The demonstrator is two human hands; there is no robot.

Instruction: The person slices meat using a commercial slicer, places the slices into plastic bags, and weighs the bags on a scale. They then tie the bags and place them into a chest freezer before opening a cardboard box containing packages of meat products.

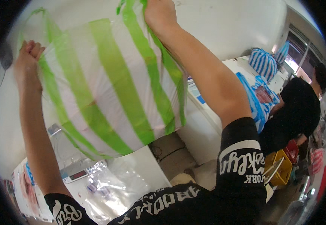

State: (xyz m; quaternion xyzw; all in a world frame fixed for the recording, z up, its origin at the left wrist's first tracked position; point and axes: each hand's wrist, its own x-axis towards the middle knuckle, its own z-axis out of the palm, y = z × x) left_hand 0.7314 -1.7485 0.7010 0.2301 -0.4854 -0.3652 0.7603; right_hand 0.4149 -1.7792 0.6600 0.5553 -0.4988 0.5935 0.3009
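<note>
A large green-and-white striped plastic bag is held up and spread between both hands. My left hand grips its edge just below one handle loop at the upper left. My right hand grips the other side near the top of the view; some of its fingers are hidden. Pinkish patches show faintly through the bag's lower part. Beneath it, a digital scale with a display and keypad stands on a white table, beside clear plastic film or bags.
Blue-striped bags stand on a white counter at right. Near it a person in black is beside another blue-and-white bag. A yellow crate is low at right. Reddish meat-like pieces lie at lower left.
</note>
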